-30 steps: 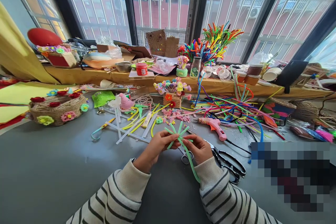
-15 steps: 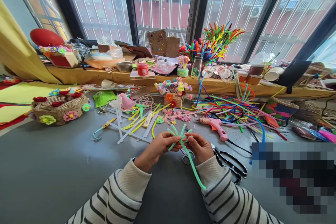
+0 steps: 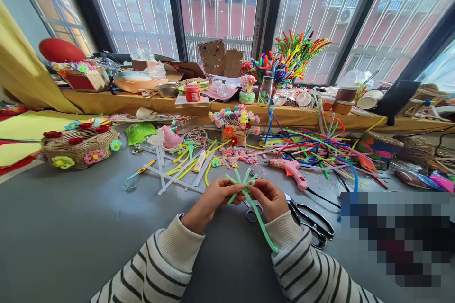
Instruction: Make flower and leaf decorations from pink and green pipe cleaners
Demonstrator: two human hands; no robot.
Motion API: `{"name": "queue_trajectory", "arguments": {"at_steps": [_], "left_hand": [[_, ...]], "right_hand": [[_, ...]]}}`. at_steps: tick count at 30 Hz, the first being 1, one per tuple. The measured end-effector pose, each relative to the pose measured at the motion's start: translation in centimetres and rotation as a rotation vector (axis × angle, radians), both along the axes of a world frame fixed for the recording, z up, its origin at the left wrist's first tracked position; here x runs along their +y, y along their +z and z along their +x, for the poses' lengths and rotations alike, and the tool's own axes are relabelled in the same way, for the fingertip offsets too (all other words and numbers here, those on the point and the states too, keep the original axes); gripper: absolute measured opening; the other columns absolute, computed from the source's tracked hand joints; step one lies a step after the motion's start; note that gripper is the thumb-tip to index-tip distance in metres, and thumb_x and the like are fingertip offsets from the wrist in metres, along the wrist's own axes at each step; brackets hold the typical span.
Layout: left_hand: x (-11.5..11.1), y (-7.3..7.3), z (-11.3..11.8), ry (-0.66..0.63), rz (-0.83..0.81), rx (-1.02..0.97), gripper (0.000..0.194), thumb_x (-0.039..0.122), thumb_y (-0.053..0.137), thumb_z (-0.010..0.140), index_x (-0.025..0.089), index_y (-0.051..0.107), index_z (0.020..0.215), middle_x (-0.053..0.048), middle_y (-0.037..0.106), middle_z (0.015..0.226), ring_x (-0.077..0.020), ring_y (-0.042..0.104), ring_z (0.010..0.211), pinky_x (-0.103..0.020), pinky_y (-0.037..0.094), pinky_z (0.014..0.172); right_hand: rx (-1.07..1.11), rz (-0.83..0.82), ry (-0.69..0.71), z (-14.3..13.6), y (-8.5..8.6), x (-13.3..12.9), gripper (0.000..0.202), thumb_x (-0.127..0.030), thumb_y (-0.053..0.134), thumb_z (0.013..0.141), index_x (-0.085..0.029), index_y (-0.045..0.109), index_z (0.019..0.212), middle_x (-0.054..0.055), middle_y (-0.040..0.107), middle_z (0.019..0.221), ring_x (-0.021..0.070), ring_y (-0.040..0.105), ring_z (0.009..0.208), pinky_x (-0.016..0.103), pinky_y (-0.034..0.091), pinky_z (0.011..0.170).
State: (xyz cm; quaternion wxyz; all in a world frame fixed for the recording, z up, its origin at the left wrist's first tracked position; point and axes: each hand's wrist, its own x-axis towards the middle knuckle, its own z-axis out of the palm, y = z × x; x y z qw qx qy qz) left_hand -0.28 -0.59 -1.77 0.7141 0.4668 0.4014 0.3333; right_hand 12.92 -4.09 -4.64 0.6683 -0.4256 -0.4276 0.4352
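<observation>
Light green pipe cleaners (image 3: 259, 220) cross in a star shape between my hands, with short ends fanning up and one long end hanging down to my right cuff. My left hand (image 3: 218, 196) is closed on them in a pinch from the left. From the other side my right hand (image 3: 269, 198) pinches them near the crossing point. Below and behind my fingers, small scissors (image 3: 253, 213) lie on the table, partly hidden. Large black-handled scissors (image 3: 313, 222) rest beside my right wrist, their blades mostly covered.
A pink glue gun (image 3: 293, 173) with a black cord lies beyond my right hand. Loose pipe cleaners (image 3: 305, 144) are heaped behind it. Glue sticks (image 3: 177, 180) lie left of centre, and a woven basket with flowers (image 3: 80, 149) stands at the left. A pixelated patch covers the lower right.
My right hand has shifted slightly left, its fingertips now closer to where the green pipe cleaners cross. The left hand keeps its pinch.
</observation>
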Motion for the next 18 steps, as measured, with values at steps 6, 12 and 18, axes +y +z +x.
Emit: {"name": "queue_trajectory", "arguments": {"at_steps": [6,12,18], "left_hand": [[0.04,-0.01,0.14,0.081,0.029,-0.038,0.019,0.027,0.065,0.053,0.012,0.055,0.062,0.002,0.056,0.058,-0.0092,0.054,0.057,-0.023,0.043,0.063],[0.0,0.2,0.08,0.056,0.012,-0.029,0.021,0.028,0.065,0.052,0.012,0.056,0.063,0.0,0.058,0.063,-0.0098,0.054,0.059,-0.024,0.044,0.065],[0.05,0.11,0.03,0.067,0.013,-0.03,0.023,0.029,0.065,0.052,0.012,0.053,0.061,0.001,0.055,0.057,-0.0092,0.054,0.054,-0.024,0.045,0.06]], "right_hand": [[0.051,-0.094,0.037,0.27,0.19,0.05,0.021,-0.027,0.062,0.056,-0.017,0.061,0.074,-0.001,0.061,0.059,0.0113,0.056,0.054,0.024,0.046,0.052],[0.13,-0.063,-0.046,-0.21,-0.09,0.23,0.021,-0.027,0.065,0.052,-0.016,0.055,0.067,-0.003,0.059,0.051,0.0097,0.053,0.045,0.022,0.044,0.045],[-0.006,-0.027,-0.096,-0.22,-0.15,0.21,0.017,-0.029,0.062,0.055,-0.016,0.056,0.064,-0.002,0.056,0.051,0.0089,0.051,0.044,0.022,0.044,0.044]]}}
